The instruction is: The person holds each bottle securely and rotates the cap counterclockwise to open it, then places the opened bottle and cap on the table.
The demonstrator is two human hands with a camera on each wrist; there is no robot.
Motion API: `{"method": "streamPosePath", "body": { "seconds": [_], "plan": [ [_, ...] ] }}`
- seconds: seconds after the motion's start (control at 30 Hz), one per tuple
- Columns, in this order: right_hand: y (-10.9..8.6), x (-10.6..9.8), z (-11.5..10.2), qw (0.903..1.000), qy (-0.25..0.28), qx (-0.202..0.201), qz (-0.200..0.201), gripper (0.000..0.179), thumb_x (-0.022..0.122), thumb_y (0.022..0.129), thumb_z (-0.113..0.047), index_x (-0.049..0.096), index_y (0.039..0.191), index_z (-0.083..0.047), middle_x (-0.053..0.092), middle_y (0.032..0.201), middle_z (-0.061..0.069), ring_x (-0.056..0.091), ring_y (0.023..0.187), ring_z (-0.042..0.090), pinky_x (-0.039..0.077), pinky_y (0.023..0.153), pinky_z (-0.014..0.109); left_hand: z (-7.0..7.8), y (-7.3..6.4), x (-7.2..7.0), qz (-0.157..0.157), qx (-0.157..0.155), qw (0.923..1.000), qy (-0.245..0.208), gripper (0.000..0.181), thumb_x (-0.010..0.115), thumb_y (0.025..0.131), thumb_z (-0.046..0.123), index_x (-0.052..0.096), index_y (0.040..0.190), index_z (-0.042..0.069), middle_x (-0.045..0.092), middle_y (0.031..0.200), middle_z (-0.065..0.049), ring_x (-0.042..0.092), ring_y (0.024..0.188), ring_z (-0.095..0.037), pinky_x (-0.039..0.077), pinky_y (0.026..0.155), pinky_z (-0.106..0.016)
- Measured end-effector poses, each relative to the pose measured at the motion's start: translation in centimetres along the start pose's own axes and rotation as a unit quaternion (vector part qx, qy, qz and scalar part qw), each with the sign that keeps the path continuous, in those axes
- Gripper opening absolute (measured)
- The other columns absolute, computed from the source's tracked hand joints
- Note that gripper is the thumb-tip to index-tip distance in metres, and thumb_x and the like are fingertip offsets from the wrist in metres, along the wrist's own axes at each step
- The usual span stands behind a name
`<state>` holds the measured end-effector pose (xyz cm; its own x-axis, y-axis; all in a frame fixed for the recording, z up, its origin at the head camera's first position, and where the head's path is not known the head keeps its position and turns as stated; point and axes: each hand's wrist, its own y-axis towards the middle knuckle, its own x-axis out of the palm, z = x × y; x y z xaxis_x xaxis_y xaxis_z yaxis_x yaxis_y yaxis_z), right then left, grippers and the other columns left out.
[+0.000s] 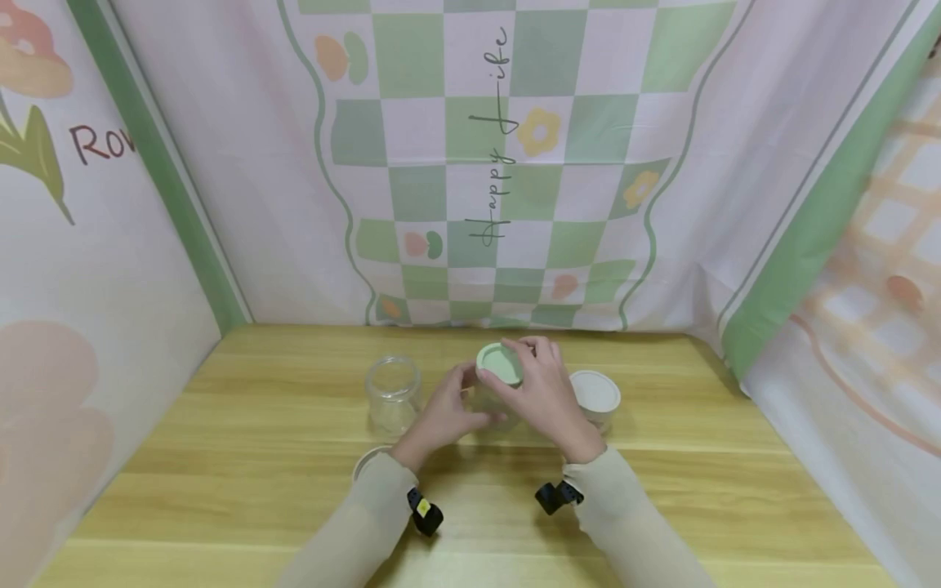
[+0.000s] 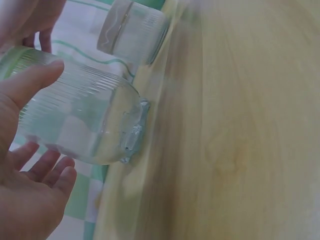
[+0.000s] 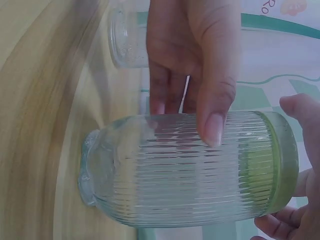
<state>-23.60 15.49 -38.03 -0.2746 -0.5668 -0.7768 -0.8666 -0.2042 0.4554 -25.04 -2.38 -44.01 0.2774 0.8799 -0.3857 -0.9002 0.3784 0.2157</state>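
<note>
A tall ribbed glass jar (image 3: 175,190) with a light green lid (image 1: 497,364) stands upright between both hands, its scalloped foot at the tabletop. My left hand (image 1: 444,415) holds the jar's body, thumb on the near side and fingers around the far side. From the right, my right hand (image 1: 550,392) grips the rim of the green lid, with the thumb on one side and the fingers on the other. The lid sits on the jar's mouth. Through the ribbed glass in the right wrist view, no contents show.
An uncovered glass jar (image 1: 394,400) stands to the left. Just right of the right hand is a shorter jar with a white lid (image 1: 595,392). A round, pale-rimmed thing (image 1: 365,462) is partly hidden by the left sleeve. A patterned curtain (image 1: 507,188) hangs behind the wooden table (image 1: 662,465).
</note>
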Motion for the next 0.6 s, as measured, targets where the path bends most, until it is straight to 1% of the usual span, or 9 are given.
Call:
{"method": "streamPosePath", "body": {
  "seconds": [0.1, 0.17, 0.3, 0.4, 0.6],
  "plan": [
    [0.07, -0.02, -0.05, 1.0, -0.002, 0.003, -0.004, 0.072, 0.068, 0.089, -0.059, 0.06, 0.136, -0.005, 0.05, 0.126, 0.018, 0.046, 0.112, 0.033, 0.048, 0.081, 0.047, -0.09, 0.05, 0.15, -0.005, -0.009, 0.9999, -0.01, 0.087, 0.087, 0.079, 0.03, 0.04, 0.149, 0.011, 0.05, 0.144, -0.005, 0.048, 0.131, -0.024, 0.038, 0.11, -0.051],
    [0.12, -0.08, -0.07, 1.0, 0.001, 0.005, -0.008, 0.072, 0.068, 0.089, -0.059, 0.06, 0.137, -0.005, 0.051, 0.126, 0.018, 0.046, 0.112, 0.033, 0.047, 0.082, 0.046, -0.11, 0.08, 0.25, -0.007, -0.016, 0.9998, -0.007, 0.086, 0.087, 0.08, 0.031, 0.04, 0.149, 0.011, 0.05, 0.144, -0.005, 0.048, 0.131, -0.024, 0.038, 0.111, -0.049],
    [0.21, -0.09, 0.01, 0.9997, 0.017, 0.006, -0.016, 0.072, 0.069, 0.089, -0.058, 0.059, 0.138, -0.005, 0.051, 0.126, 0.015, 0.045, 0.113, 0.031, 0.047, 0.084, 0.046, -0.1, 0.09, 0.4, -0.008, -0.021, 0.9997, -0.011, 0.085, 0.086, 0.081, 0.03, 0.04, 0.149, 0.01, 0.05, 0.144, -0.006, 0.048, 0.131, -0.025, 0.038, 0.111, -0.047],
    [0.19, 0.03, 0.16, 0.9994, 0.03, 0.004, -0.015, 0.072, 0.07, 0.089, -0.056, 0.059, 0.138, -0.006, 0.051, 0.126, 0.014, 0.044, 0.114, 0.031, 0.047, 0.084, 0.046, -0.14, 0.11, 0.41, -0.011, -0.017, 0.9997, -0.013, 0.083, 0.085, 0.082, 0.03, 0.039, 0.149, 0.01, 0.049, 0.144, -0.007, 0.048, 0.131, -0.025, 0.038, 0.111, -0.046],
    [0.04, 0.41, 0.41, 0.9989, 0.047, -0.004, 0.004, 0.07, 0.074, 0.087, -0.053, 0.06, 0.137, -0.005, 0.051, 0.125, 0.015, 0.044, 0.114, 0.032, 0.046, 0.083, 0.046, -0.11, 0.08, 0.35, -0.022, 0.0, 0.9996, -0.016, 0.082, 0.082, 0.085, 0.03, 0.037, 0.15, 0.01, 0.047, 0.147, -0.007, 0.046, 0.133, -0.025, 0.038, 0.111, -0.047]
  ]
}}
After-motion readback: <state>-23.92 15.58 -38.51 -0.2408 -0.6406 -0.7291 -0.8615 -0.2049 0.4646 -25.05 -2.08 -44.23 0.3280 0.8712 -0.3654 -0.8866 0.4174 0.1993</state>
